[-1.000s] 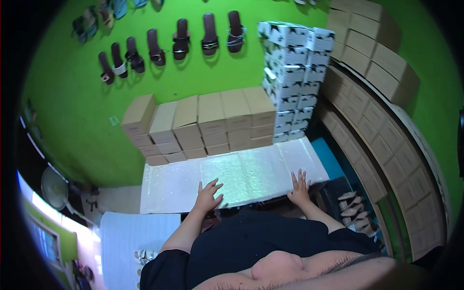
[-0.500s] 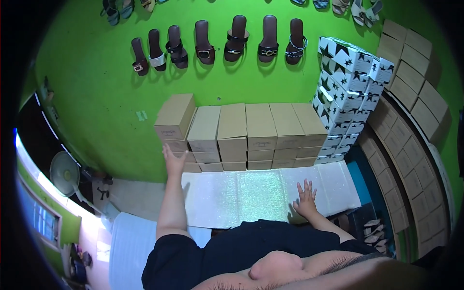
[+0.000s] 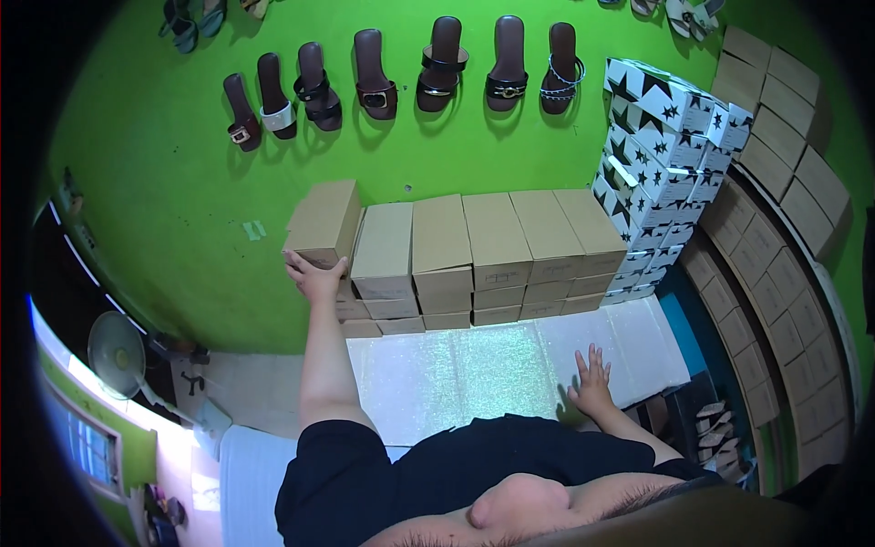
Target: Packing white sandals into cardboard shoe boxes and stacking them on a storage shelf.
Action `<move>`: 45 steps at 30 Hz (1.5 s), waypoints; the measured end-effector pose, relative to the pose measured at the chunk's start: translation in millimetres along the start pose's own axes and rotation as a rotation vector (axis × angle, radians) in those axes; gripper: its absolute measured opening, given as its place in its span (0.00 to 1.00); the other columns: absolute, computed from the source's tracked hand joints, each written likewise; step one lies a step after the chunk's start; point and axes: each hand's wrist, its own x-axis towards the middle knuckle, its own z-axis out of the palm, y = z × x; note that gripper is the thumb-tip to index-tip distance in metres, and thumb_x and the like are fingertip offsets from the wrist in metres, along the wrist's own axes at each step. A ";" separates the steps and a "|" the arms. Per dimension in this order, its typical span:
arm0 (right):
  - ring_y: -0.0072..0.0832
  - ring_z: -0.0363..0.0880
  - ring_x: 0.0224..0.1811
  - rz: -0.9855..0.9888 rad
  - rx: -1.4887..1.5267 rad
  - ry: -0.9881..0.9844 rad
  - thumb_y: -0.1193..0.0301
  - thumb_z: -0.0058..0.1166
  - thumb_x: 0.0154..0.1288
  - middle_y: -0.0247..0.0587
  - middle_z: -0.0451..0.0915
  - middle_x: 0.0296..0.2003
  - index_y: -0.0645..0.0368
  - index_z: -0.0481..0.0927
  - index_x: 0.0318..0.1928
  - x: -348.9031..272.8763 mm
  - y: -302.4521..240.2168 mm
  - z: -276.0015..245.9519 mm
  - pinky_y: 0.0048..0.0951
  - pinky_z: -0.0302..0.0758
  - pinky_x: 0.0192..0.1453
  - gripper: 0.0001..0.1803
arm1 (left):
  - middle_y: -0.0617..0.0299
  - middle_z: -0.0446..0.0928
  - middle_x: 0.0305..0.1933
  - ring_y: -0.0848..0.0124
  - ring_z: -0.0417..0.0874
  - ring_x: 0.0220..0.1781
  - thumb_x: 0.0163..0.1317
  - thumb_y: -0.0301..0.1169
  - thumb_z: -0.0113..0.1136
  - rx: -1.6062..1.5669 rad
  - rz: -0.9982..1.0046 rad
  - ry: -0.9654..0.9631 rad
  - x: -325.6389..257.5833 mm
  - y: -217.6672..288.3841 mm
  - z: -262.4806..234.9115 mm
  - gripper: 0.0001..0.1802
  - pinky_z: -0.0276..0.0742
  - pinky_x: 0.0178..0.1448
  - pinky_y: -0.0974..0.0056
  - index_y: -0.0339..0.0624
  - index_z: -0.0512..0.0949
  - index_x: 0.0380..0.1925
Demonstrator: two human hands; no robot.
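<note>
My left hand (image 3: 315, 277) is at the front end of the top cardboard box (image 3: 321, 219) at the left end of a row. Its fingers lie at the box's left side and its thumb at the right, spanning the end. This brown box sits higher than the neighbouring stacked cardboard boxes (image 3: 497, 228). Over the right part of a shiny white sheet (image 3: 410, 374), my right hand (image 3: 592, 381) has its fingers spread and holds nothing. Whether its palm touches the sheet, I cannot tell.
A tall stack of white boxes with black stars (image 3: 656, 164) stands at the row's right end. Shelves of brown boxes (image 3: 775, 310) line the right side. Sandals (image 3: 447, 68) hang on the green wall (image 3: 182, 182). A fan (image 3: 117, 356) stands at the left.
My left hand has come up to the front end of the top left box, its fingers now on it. My right hand stays spread over the sheet. The view has shifted slightly.
</note>
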 end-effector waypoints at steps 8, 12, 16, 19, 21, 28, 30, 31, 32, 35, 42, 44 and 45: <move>0.62 0.37 0.79 0.007 0.033 0.020 0.63 0.65 0.54 0.59 0.37 0.78 0.40 0.46 0.78 -7.4 17.4 -2.8 0.72 0.42 0.74 0.55 | 0.32 0.42 0.76 0.40 0.50 0.76 0.40 0.42 0.80 -0.126 0.126 0.142 -24.8 19.6 -13.3 0.73 0.57 0.76 0.46 0.49 0.35 0.77; 0.61 0.38 0.79 -0.017 0.068 -0.028 0.63 0.65 0.56 0.58 0.37 0.78 0.40 0.46 0.78 -8.0 30.0 -4.8 0.69 0.45 0.74 0.54 | 0.32 0.42 0.76 0.40 0.48 0.77 0.41 0.41 0.79 -0.121 0.096 0.149 -57.8 35.1 -37.1 0.72 0.57 0.76 0.46 0.50 0.35 0.77; 0.61 0.39 0.79 -0.095 0.097 -0.072 0.64 0.64 0.56 0.58 0.37 0.78 0.40 0.46 0.78 -1.6 49.8 -7.4 0.67 0.48 0.75 0.53 | 0.34 0.42 0.77 0.41 0.46 0.78 0.41 0.40 0.79 -0.079 0.051 0.200 -97.3 35.1 -65.8 0.72 0.56 0.76 0.45 0.50 0.35 0.77; 0.61 0.40 0.79 -0.131 0.118 -0.088 0.63 0.63 0.56 0.57 0.36 0.78 0.39 0.45 0.78 11.0 63.1 -13.3 0.65 0.49 0.75 0.53 | 0.34 0.44 0.76 0.40 0.46 0.77 0.40 0.39 0.79 -0.073 0.043 0.280 -133.2 19.8 -89.4 0.73 0.55 0.77 0.44 0.47 0.34 0.77; 0.61 0.41 0.79 -0.160 0.127 -0.095 0.63 0.63 0.56 0.57 0.36 0.78 0.39 0.45 0.78 16.6 73.4 -16.9 0.64 0.49 0.75 0.54 | 0.33 0.45 0.76 0.39 0.47 0.77 0.40 0.38 0.80 -0.079 0.002 0.301 -163.6 13.3 -105.3 0.73 0.53 0.77 0.43 0.45 0.34 0.77; 0.60 0.42 0.79 -0.279 0.171 -0.156 0.63 0.62 0.56 0.57 0.35 0.78 0.39 0.44 0.78 26.7 104.7 -22.8 0.63 0.50 0.76 0.54 | 0.34 0.46 0.76 0.39 0.47 0.77 0.40 0.37 0.78 -0.024 -0.027 0.353 -289.3 -7.7 -135.9 0.72 0.50 0.78 0.44 0.44 0.34 0.77; 0.60 0.42 0.79 -0.322 0.172 -0.167 0.63 0.62 0.56 0.57 0.35 0.78 0.39 0.44 0.78 28.8 110.1 -24.6 0.63 0.50 0.76 0.54 | 0.34 0.46 0.76 0.39 0.47 0.77 0.39 0.38 0.78 -0.005 -0.057 0.359 -327.8 -10.8 -132.9 0.72 0.50 0.78 0.45 0.44 0.35 0.77; 0.60 0.42 0.79 -0.345 0.172 -0.171 0.63 0.62 0.56 0.57 0.35 0.78 0.39 0.44 0.78 29.1 112.7 -26.1 0.62 0.50 0.76 0.54 | 0.34 0.46 0.76 0.40 0.47 0.77 0.38 0.39 0.79 0.012 -0.087 0.327 -346.2 -10.7 -129.1 0.73 0.51 0.78 0.46 0.44 0.35 0.77; 0.60 0.42 0.79 -0.355 0.173 -0.179 0.63 0.62 0.56 0.57 0.35 0.78 0.39 0.44 0.78 29.7 115.1 -27.0 0.62 0.50 0.76 0.54 | 0.34 0.46 0.76 0.40 0.47 0.77 0.37 0.40 0.79 0.030 -0.119 0.291 -364.8 -10.3 -123.7 0.73 0.51 0.79 0.46 0.44 0.35 0.77; 0.63 0.44 0.77 -0.423 0.149 -0.194 0.62 0.64 0.57 0.63 0.37 0.77 0.46 0.45 0.78 27.7 122.0 -26.4 0.56 0.51 0.77 0.53 | 0.34 0.48 0.75 0.40 0.48 0.77 0.36 0.41 0.79 0.062 -0.196 0.191 -420.4 -8.9 -107.0 0.74 0.52 0.78 0.47 0.44 0.35 0.77; 0.60 0.43 0.78 -0.459 0.188 -0.274 0.62 0.61 0.58 0.58 0.36 0.78 0.39 0.46 0.78 13.8 149.4 -14.3 0.59 0.51 0.76 0.52 | 0.35 0.56 0.70 0.42 0.57 0.73 0.37 0.44 0.78 0.203 -0.145 0.022 -521.4 23.2 -71.7 0.72 0.58 0.76 0.48 0.45 0.38 0.77; 0.59 0.43 0.78 -0.457 0.182 -0.292 0.62 0.61 0.58 0.58 0.36 0.78 0.39 0.46 0.78 11.5 154.3 -11.5 0.59 0.52 0.76 0.52 | 0.34 0.57 0.72 0.44 0.65 0.70 0.39 0.44 0.78 -0.177 -0.234 -0.223 -541.3 15.8 -60.5 0.72 0.61 0.75 0.50 0.46 0.37 0.77; 0.59 0.43 0.78 -0.469 0.196 -0.292 0.63 0.61 0.58 0.58 0.36 0.78 0.39 0.45 0.78 10.4 153.0 -11.6 0.60 0.52 0.76 0.52 | 0.36 0.56 0.74 0.45 0.67 0.70 0.41 0.44 0.78 0.109 0.033 -0.341 -548.5 4.7 -53.8 0.69 0.60 0.75 0.53 0.44 0.41 0.77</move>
